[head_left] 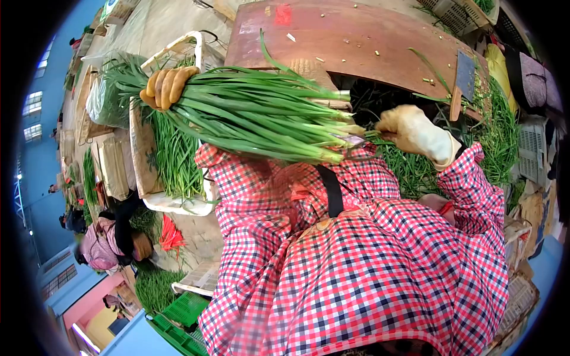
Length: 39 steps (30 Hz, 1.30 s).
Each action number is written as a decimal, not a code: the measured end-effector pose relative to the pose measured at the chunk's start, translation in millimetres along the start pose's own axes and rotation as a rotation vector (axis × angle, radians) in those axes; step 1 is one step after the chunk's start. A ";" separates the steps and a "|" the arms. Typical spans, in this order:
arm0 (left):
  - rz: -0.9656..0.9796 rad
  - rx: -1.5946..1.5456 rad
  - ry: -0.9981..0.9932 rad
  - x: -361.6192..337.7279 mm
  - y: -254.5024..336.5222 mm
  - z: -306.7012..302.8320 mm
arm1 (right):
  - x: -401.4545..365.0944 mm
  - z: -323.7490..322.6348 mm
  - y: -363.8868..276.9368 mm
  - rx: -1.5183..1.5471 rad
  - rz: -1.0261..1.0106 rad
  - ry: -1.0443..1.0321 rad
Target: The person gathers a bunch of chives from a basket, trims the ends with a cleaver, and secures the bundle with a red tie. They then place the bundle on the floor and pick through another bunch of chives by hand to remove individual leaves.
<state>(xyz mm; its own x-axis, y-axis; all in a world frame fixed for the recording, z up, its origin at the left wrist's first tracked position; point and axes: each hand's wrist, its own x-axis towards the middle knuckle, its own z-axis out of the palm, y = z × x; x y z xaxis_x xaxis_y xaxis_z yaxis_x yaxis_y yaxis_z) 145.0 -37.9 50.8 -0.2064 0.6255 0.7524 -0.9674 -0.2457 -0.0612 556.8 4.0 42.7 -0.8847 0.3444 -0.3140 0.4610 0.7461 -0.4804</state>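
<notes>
A thick bundle of long, flat-leaved chives [255,110] lies crosswise in front of my checked smock, leafy tops to the left and pale stem ends to the right. My left hand [169,88], in a tan-yellow glove, is wrapped over the bundle near its tops. My right hand [409,132], in a dirty cream glove, is just beyond the stem ends. Its fingers are bent together and point at the stems; whether anything is in them is hidden. Beyond the bundle is a reddish-brown wooden board [356,35] with scattered stem scraps.
A white plastic crate [178,204] holding more chives stands at the left. Loose greens [415,172] lie under my right arm. A blade with a wooden handle [456,104] rests on the board's right end. Red ties [171,234] and a green crate [181,314] are lower left; other people sit beyond.
</notes>
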 end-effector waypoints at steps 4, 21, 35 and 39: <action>-0.033 0.014 -0.032 6.8 4.2 -3.3 | -8.5 -5.7 1.1 0.238 0.023 0.333; -0.014 0.031 -0.133 2.6 4.7 -11.1 | 5.0 -2.3 -21.1 0.343 -0.060 0.830; -0.035 0.113 -0.006 -0.8 15.1 -4.8 | -12.6 -9.1 -45.4 0.779 0.157 0.454; -0.052 0.049 -0.197 11.2 19.8 -12.7 | -39.0 0.5 -5.3 -0.061 0.203 0.227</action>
<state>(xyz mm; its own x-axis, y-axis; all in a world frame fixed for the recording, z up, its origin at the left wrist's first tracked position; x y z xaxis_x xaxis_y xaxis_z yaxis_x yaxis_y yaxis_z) 121.6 -26.3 49.8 -0.1191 0.4829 0.8675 -0.9667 -0.2558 0.0097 588.9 -13.7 57.0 -0.7706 0.6037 -0.2042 0.6313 0.6790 -0.3747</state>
